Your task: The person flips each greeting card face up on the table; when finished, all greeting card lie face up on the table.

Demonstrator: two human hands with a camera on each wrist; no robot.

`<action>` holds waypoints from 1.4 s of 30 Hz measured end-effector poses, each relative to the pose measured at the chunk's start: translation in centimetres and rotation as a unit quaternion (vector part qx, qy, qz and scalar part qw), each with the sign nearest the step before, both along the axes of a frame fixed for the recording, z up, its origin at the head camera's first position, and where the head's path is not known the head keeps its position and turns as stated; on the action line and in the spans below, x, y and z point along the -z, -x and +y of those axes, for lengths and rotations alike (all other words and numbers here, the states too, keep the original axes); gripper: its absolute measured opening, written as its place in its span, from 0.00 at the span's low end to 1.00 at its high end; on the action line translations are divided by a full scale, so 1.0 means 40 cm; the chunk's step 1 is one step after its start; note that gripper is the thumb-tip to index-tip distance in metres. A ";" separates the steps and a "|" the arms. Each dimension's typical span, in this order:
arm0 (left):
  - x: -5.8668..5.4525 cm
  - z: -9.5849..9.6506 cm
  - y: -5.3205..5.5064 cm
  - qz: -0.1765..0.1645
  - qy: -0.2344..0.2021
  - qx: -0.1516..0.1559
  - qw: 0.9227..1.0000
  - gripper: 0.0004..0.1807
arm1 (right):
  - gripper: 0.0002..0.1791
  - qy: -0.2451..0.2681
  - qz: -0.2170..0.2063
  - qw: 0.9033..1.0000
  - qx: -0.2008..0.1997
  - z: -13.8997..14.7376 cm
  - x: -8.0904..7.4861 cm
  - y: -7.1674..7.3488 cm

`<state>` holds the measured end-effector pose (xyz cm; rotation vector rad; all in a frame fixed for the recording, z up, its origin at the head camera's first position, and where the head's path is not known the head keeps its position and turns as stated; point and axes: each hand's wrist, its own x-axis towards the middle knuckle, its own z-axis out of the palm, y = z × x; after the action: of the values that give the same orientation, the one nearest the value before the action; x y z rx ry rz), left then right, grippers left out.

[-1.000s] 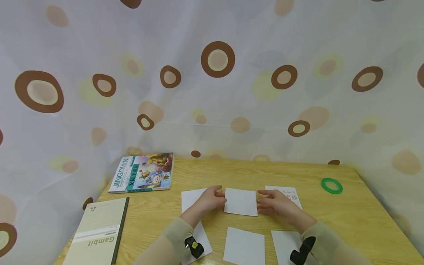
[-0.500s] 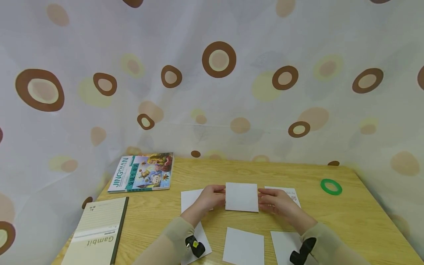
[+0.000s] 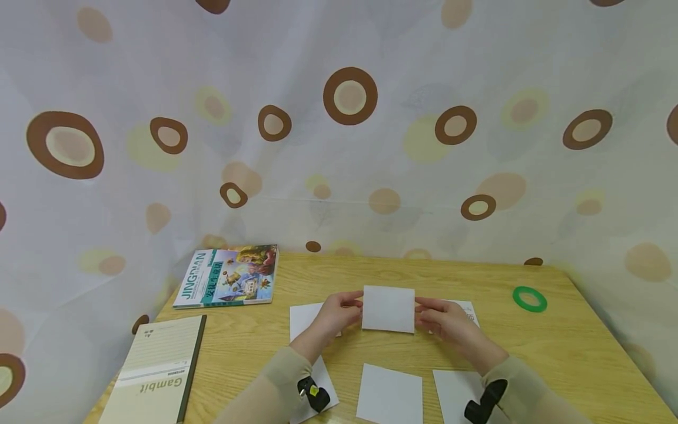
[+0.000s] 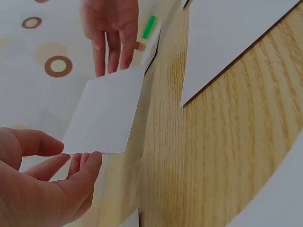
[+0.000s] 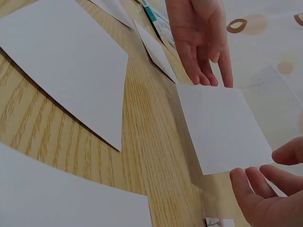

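Held up above the table between both hands is a square white card [image 3: 388, 309], its blank face toward the head camera. My left hand [image 3: 338, 313] holds its left edge with the fingertips and thumb. At the opposite edge, my right hand [image 3: 450, 323] holds it the same way. In the left wrist view the card [image 4: 106, 113] shows its edge at the left fingertips [image 4: 97, 158]. The right wrist view has the card [image 5: 222, 127] tilted, with a gap to the table. Its far face is hidden.
Blank white cards lie around the hands, one in front [image 3: 390, 391]. A printed card [image 3: 468, 307] lies partly behind the right hand. A green tape ring [image 3: 529, 299] is at the right, a picture book [image 3: 230, 277] and a notebook [image 3: 156, 368] at the left. A patterned curtain [image 3: 402, 229] borders the table.
Both hands have raised the white card slightly and tipped its face. The card has moved up in the head view, and the right hand now hides more of the printed card. Other items stay put.
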<state>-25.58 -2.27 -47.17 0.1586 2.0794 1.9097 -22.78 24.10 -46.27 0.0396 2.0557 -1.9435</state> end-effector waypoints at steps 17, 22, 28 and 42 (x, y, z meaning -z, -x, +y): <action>0.000 0.007 -0.002 -0.005 -0.023 0.007 1.000 0.22 | 0.31 0.006 0.014 1.000 0.016 0.011 -0.001 -0.002; 0.003 0.008 0.000 -0.006 -0.037 0.008 0.999 0.22 | 0.30 0.021 0.014 0.999 0.024 0.012 0.000 -0.001; 0.002 0.010 -0.003 -0.008 -0.048 0.007 0.999 0.22 | 0.30 0.065 0.012 0.997 0.035 0.013 0.004 -0.002; 0.004 0.010 -0.009 -0.001 -0.023 0.004 1.000 0.17 | 0.30 0.020 0.005 0.998 0.052 0.013 0.010 -0.006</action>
<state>-25.22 -1.87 -47.33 0.1750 2.0309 1.9540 -22.53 24.62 -46.67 0.1312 2.0583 -2.0483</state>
